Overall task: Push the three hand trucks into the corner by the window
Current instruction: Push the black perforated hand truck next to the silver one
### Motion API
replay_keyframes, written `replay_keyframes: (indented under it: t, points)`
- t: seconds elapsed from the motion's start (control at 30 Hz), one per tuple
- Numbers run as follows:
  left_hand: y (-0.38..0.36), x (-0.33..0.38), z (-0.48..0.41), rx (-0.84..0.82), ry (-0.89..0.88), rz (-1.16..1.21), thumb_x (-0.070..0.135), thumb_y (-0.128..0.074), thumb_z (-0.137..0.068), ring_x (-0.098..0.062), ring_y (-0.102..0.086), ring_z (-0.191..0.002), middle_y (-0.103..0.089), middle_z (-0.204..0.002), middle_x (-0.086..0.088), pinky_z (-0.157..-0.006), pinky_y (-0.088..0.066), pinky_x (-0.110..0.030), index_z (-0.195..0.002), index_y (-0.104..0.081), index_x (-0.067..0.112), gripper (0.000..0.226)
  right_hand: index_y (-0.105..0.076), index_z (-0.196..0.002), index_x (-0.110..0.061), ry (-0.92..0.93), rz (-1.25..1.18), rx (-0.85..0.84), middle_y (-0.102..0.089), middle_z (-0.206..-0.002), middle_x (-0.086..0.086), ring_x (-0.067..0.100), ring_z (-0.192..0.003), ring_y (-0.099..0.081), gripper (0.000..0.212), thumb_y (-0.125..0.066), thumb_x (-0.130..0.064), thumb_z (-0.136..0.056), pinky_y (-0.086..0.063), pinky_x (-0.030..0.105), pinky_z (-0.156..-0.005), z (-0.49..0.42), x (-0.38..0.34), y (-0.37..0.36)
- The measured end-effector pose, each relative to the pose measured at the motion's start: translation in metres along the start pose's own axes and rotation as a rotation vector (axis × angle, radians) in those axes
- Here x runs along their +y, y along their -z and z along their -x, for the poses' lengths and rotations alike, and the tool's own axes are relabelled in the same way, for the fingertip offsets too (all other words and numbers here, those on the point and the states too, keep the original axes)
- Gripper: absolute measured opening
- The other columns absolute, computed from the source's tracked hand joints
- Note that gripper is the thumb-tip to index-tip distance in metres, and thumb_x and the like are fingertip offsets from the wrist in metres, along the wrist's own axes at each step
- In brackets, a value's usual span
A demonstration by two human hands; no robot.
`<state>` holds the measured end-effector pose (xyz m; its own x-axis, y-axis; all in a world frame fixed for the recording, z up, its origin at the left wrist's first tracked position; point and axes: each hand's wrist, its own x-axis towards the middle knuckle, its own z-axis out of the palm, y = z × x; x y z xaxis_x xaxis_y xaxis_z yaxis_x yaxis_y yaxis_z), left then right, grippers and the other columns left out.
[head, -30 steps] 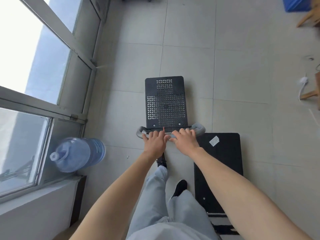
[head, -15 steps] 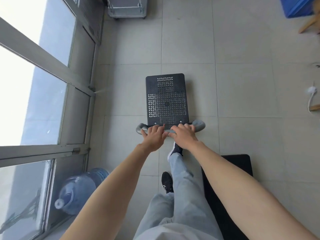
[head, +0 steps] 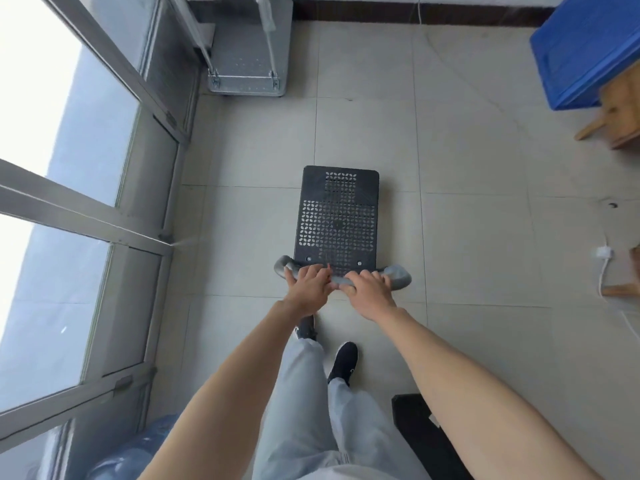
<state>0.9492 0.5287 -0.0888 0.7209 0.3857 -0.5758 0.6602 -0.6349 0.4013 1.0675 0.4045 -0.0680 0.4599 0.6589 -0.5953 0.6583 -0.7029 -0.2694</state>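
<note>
Left hand [head: 309, 288] and right hand [head: 370, 292] both curl, apparently fully, around the black hand truck's [head: 337, 216] grey handle [head: 398, 276].

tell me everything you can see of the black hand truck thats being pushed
The black hand truck has a flat rectangular deck with rounded corners, dark and matte, punched with a pattern of small holes. It lies level on the tiled floor, its long side pointing away from the person. A grey padded handle crosses its near end; the left hand and right hand grip it side by side. Its wheels are hidden.
</note>
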Motion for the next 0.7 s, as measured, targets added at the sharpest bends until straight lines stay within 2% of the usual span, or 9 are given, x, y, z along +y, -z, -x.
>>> replay_keyframes:
  t: [0.13,0.3,0.4,0.57,0.7]
  points:
    - [0.053,0.004,-0.064,0.028,-0.045,-0.028,0.048,-0.031,-0.102,-0.023,-0.032,-0.134,-0.046,-0.135,0.002,-0.112,0.001,-0.065,-0.133,-0.048,0.025,0.043,-0.058,-0.118,-0.025,-0.048,-0.065,0.054,-0.061,-0.12,0.009,0.035,-0.116,-0.05,0.034,-0.04,-0.045,-0.098,-0.03,0.049,-0.098,-0.057,-0.002,0.045]
    - [0.105,0.012,-0.128,0.033,-0.071,-0.081,0.05,-0.028,-0.102,-0.023,-0.037,-0.126,-0.049,-0.126,0.0,-0.112,-0.003,-0.065,-0.128,-0.048,0.022,0.043,-0.058,-0.111,-0.027,-0.073,-0.094,0.039,-0.062,-0.111,0.007,0.034,-0.111,-0.052,0.027,-0.043,-0.043,-0.096,-0.03,0.049,-0.097,-0.129,0.006,0.097]
    - [0.142,0.01,-0.169,0.02,-0.071,-0.095,0.05,-0.027,-0.103,-0.023,-0.037,-0.127,-0.049,-0.128,-0.001,-0.112,-0.005,-0.066,-0.13,-0.046,0.022,0.043,-0.059,-0.115,-0.028,-0.062,-0.1,0.033,-0.061,-0.113,0.008,0.034,-0.112,-0.051,0.029,-0.043,-0.043,-0.097,-0.029,0.048,-0.096,-0.176,-0.001,0.134]
    - [0.206,-0.008,-0.243,0.003,-0.056,-0.118,0.049,-0.025,-0.102,-0.027,-0.033,-0.133,-0.043,-0.139,-0.001,-0.112,-0.006,-0.068,-0.145,-0.034,0.026,0.05,-0.059,-0.12,-0.027,-0.035,-0.108,0.06,-0.061,-0.118,0.008,0.032,-0.115,-0.05,0.032,-0.044,-0.041,-0.096,-0.028,0.046,-0.096,-0.255,-0.022,0.19]
    - [0.262,-0.014,-0.302,-0.024,-0.053,-0.146,0.049,-0.024,-0.103,-0.028,-0.032,-0.135,-0.041,-0.14,-0.002,-0.113,-0.008,-0.066,-0.145,-0.033,0.025,0.05,-0.06,-0.121,-0.026,-0.017,-0.112,0.074,-0.062,-0.119,0.006,0.031,-0.114,-0.05,0.034,-0.043,-0.042,-0.096,-0.027,0.047,-0.097,-0.319,-0.034,0.235]
